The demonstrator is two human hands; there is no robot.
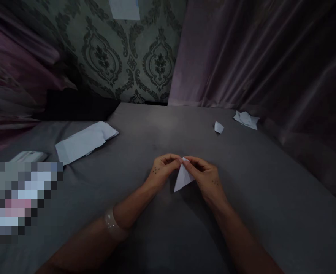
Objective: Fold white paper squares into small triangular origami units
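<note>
A small folded piece of white paper [183, 179], roughly triangular, is held up between my two hands just over the grey sheet. My left hand [165, 167] pinches its upper tip between thumb and fingers. On the other side, my right hand [205, 173] grips the same paper near the top, its thumb pressed on the front face. The paper's pointed lower corner hangs free, angled to the left. Part of its right edge is hidden behind my right hand. A pale bracelet [111, 222] circles my left wrist.
Folded white sheets [82, 142] lie to the left, near a white box-like object [28, 156] and a pixelated area. A black cloth-like item [76, 106] sits behind. Crumpled paper [246, 119] and a small paper piece [218, 127] lie at the far right, by the curtain [242, 49].
</note>
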